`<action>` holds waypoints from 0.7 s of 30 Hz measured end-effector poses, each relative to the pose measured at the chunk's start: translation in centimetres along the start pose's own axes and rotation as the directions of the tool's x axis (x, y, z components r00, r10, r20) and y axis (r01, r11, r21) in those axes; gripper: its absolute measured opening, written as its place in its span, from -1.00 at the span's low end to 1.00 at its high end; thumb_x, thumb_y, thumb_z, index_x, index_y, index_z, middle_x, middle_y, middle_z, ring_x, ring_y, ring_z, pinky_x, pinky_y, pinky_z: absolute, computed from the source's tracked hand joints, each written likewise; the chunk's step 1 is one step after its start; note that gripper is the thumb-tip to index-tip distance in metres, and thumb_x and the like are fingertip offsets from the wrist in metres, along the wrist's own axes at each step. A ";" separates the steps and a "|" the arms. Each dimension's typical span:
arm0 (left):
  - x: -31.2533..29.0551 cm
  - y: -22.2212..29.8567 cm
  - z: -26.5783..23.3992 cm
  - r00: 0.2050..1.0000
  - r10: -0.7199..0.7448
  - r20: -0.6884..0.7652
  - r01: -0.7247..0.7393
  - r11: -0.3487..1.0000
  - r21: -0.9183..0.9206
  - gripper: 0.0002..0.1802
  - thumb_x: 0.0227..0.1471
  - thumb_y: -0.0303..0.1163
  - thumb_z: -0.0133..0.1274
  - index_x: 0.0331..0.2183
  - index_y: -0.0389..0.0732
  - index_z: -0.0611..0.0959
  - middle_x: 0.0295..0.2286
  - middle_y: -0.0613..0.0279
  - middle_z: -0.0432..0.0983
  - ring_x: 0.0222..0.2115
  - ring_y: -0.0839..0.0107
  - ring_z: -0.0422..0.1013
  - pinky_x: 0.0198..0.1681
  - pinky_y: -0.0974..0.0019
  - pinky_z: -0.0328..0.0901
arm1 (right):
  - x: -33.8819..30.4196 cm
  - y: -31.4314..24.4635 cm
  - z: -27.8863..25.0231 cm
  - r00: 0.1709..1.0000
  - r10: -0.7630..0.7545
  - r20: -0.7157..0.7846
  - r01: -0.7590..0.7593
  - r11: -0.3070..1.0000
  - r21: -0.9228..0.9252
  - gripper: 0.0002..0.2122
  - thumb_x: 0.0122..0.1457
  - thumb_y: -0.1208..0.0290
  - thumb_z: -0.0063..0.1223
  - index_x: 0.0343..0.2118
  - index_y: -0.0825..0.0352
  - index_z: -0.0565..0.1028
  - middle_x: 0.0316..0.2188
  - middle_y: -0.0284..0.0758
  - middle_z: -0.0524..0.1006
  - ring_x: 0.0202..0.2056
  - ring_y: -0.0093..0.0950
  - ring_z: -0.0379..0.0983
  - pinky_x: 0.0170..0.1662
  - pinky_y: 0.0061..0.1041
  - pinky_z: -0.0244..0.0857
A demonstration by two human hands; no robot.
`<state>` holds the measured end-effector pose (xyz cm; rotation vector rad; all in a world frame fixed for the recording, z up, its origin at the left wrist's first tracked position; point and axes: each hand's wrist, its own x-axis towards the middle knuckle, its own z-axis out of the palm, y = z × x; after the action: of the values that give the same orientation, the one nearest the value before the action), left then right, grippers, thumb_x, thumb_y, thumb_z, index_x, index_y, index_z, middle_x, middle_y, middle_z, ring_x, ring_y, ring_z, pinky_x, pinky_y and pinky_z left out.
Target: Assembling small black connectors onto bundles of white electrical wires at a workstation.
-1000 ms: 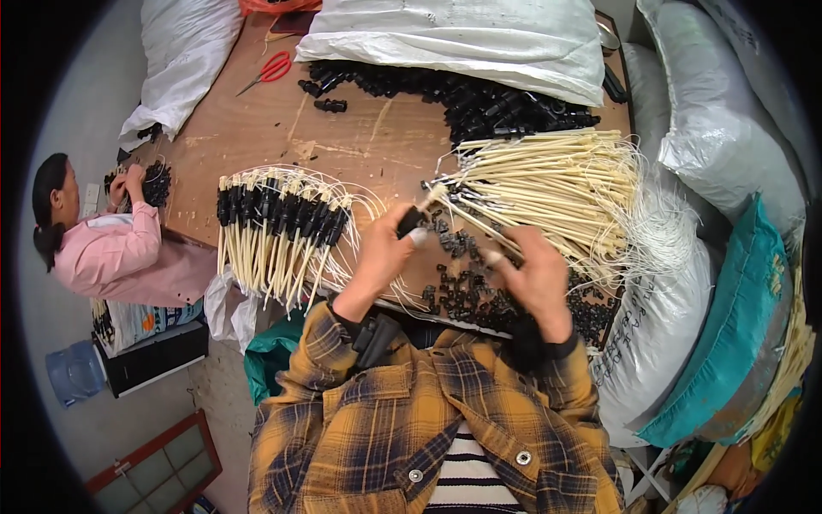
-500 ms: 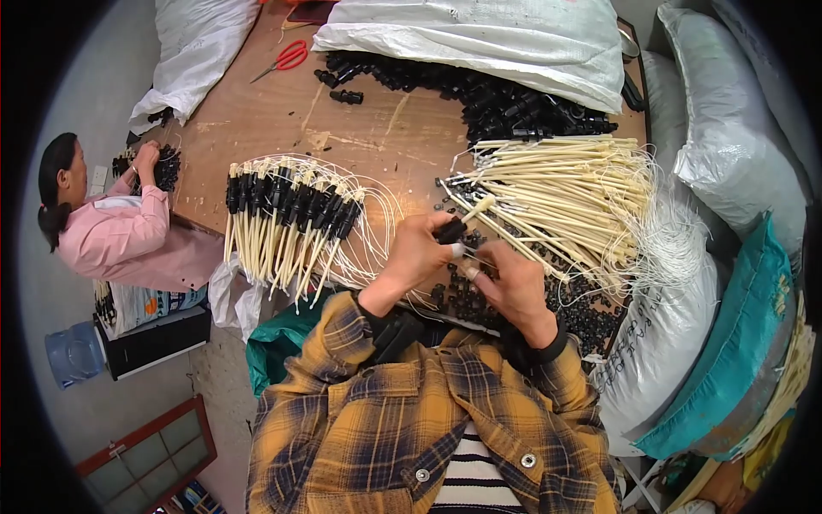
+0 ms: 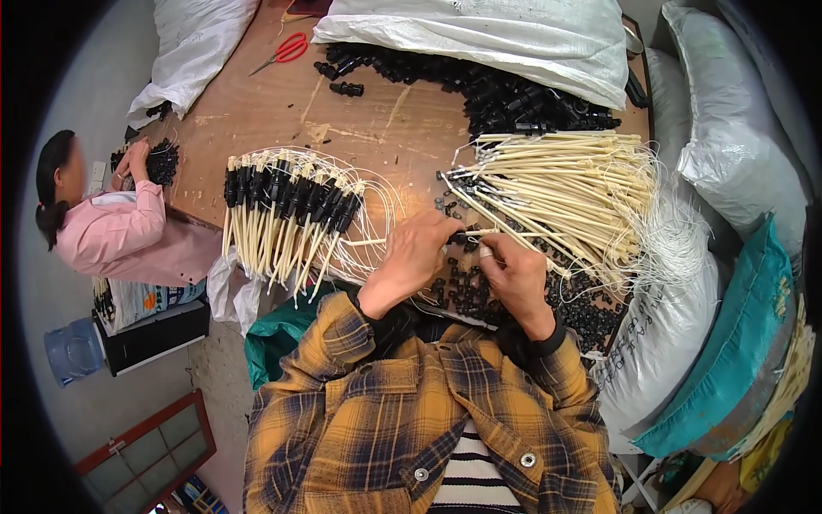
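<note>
My left hand (image 3: 418, 251) is closed around a slim cream tube with a black plastic fitting (image 3: 459, 238). One end of the tube (image 3: 366, 244) sticks out to the left of that hand. Just right of the fitting, my right hand (image 3: 517, 271) pinches the tube's cream tip (image 3: 479, 232); its fingers partly cover the grip. White tape wraps one of its fingertips. To the left lies a row of cream tubes fitted with black sleeves (image 3: 282, 193) and looped white cords. A pile of cream tubes without sleeves (image 3: 556, 184) lies to the right.
Small black parts (image 3: 591, 315) are scattered below the pile. Black fittings (image 3: 514, 96) spill from a white sack (image 3: 471, 43) at the far side. Red-handled scissors (image 3: 291, 47) lie far left. A person in pink (image 3: 128, 214) works at the left; stuffed sacks (image 3: 736, 128) line the right.
The held tube has turned from slanting up to nearly level. My left hand has rolled over the fitting, and my right hand has risen slightly to the tube's tip.
</note>
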<state>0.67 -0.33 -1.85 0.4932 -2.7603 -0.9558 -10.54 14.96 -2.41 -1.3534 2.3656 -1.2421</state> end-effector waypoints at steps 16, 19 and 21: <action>0.0 0.0 -0.2 0.987 0.150 -0.051 -0.158 0.922 -0.354 -0.65 -0.30 -0.70 0.15 -0.32 -0.24 0.58 -0.44 0.23 0.49 -0.32 0.21 0.45 -0.28 0.26 0.34 | -0.6 -0.3 0.0 0.986 -0.106 0.130 0.103 0.994 0.032 -0.87 0.12 0.45 0.08 -0.27 0.30 0.48 -0.53 -0.18 0.51 -0.51 -0.19 0.50 -0.52 -0.31 0.33; -0.4 -0.1 -0.3 0.943 0.270 -0.193 -0.320 0.896 -0.308 -0.79 -0.33 -0.67 0.21 -0.51 -0.23 0.60 -0.46 0.28 0.48 -0.35 0.31 0.44 -0.32 0.32 0.33 | -0.4 -0.8 -0.5 0.987 -0.073 0.141 0.032 0.962 0.273 -0.83 0.11 0.44 0.11 -0.22 0.27 0.52 -0.46 -0.20 0.56 -0.50 -0.23 0.52 -0.50 -0.38 0.35; -0.5 -0.3 0.0 0.868 0.441 -0.230 -0.492 0.825 -0.279 -0.79 -0.32 -0.65 0.23 -0.51 -0.20 0.59 -0.47 0.28 0.48 -0.38 0.29 0.44 -0.35 0.30 0.33 | -1.1 0.2 0.0 0.985 -0.135 0.108 0.095 0.945 0.314 -0.81 0.09 0.44 0.13 -0.20 0.24 0.55 -0.42 -0.22 0.58 -0.52 -0.27 0.53 -0.49 -0.43 0.37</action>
<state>1.26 -0.36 -2.07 -0.1605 -2.3350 -1.1504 -10.00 15.89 -2.87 -1.4342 1.9324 -1.4365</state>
